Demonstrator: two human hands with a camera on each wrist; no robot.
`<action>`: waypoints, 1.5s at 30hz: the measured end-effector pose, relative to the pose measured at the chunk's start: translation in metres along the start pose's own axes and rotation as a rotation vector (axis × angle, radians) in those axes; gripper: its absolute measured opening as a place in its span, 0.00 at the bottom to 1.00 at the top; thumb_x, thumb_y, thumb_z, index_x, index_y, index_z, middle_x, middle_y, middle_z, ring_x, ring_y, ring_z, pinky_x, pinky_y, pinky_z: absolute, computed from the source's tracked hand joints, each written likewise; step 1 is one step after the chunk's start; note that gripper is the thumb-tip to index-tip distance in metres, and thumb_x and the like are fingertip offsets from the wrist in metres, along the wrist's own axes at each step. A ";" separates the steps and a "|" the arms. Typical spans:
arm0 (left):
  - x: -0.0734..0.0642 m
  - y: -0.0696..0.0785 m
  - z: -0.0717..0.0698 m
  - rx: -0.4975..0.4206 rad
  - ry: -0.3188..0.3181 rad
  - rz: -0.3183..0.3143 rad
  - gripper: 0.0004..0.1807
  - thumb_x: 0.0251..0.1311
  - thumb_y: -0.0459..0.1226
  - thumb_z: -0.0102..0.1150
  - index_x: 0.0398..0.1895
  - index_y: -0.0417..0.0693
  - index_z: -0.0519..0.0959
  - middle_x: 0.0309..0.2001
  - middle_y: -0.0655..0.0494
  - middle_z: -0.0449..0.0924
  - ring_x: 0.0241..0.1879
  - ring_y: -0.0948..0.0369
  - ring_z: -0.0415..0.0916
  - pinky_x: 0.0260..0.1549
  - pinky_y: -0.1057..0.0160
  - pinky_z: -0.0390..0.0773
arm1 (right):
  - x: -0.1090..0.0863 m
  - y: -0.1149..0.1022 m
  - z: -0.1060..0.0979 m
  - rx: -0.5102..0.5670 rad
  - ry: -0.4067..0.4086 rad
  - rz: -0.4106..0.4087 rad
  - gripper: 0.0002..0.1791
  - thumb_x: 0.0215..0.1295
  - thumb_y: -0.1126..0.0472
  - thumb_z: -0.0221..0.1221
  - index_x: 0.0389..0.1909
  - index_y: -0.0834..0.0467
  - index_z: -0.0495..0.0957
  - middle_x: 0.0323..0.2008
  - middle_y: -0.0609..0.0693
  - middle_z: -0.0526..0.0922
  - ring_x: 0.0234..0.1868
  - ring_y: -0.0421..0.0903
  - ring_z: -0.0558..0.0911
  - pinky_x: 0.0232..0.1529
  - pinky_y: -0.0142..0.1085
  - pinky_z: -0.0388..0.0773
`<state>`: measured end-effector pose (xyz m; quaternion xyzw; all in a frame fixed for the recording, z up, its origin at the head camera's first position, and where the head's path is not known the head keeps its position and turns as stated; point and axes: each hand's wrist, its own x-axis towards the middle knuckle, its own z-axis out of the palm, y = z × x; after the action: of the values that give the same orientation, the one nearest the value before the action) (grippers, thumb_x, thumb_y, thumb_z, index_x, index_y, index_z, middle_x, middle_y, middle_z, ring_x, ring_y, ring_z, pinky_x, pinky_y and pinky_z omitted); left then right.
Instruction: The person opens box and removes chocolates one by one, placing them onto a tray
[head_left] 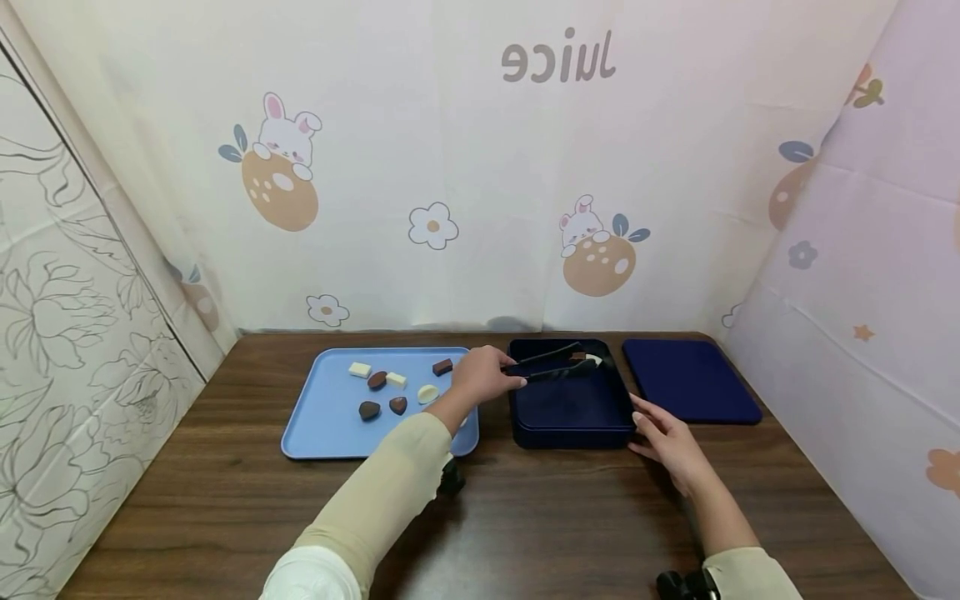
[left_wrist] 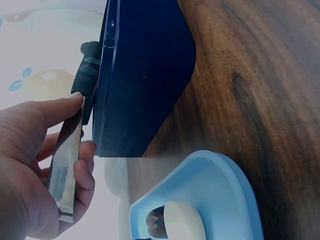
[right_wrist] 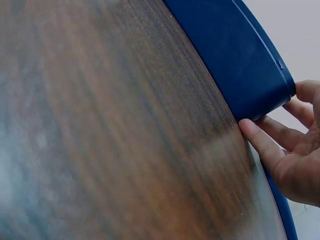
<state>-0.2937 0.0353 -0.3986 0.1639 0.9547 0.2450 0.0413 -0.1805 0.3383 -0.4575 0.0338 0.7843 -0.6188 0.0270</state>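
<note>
My left hand (head_left: 483, 375) holds a pair of tongs (left_wrist: 65, 172) with a metal handle and black ends. The tongs reach over the open dark blue box (head_left: 555, 437). Near their tips, at the box's far right corner, are a brown chocolate (head_left: 577, 356) and a white chocolate (head_left: 595, 359); whether the tips pinch the white one I cannot tell. My right hand (head_left: 670, 437) touches the box's right side near the front corner, its fingers fairly straight in the right wrist view. Left of the box lies a light blue tray (head_left: 318, 429) with several chocolates, partly hidden by my left arm.
A flat dark blue lid (head_left: 690, 379) lies on the wooden table (head_left: 540, 508) to the right of the box. On the tray are white pieces (head_left: 360, 369) and brown pieces (head_left: 369, 410). A printed curtain (head_left: 480, 167) hangs behind the table.
</note>
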 end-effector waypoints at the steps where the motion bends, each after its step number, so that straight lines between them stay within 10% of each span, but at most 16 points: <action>1: 0.001 0.000 0.000 -0.004 -0.002 -0.003 0.24 0.56 0.56 0.67 0.54 0.59 0.84 0.49 0.63 0.84 0.36 0.63 0.80 0.25 0.65 0.75 | 0.000 0.000 0.000 -0.001 -0.001 0.000 0.35 0.77 0.49 0.47 0.76 0.62 0.51 0.72 0.66 0.52 0.62 0.53 0.65 0.49 0.38 0.78; 45: 0.024 0.019 0.008 0.179 -0.023 -0.160 0.25 0.52 0.59 0.68 0.53 0.66 0.84 0.50 0.65 0.83 0.39 0.59 0.81 0.20 0.62 0.74 | -0.001 -0.001 0.002 0.009 -0.010 -0.012 0.35 0.77 0.50 0.46 0.76 0.63 0.49 0.72 0.68 0.51 0.66 0.62 0.61 0.49 0.39 0.78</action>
<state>-0.3097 0.0626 -0.3968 0.0929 0.9822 0.1528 0.0569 -0.1797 0.3364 -0.4567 0.0260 0.7816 -0.6226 0.0270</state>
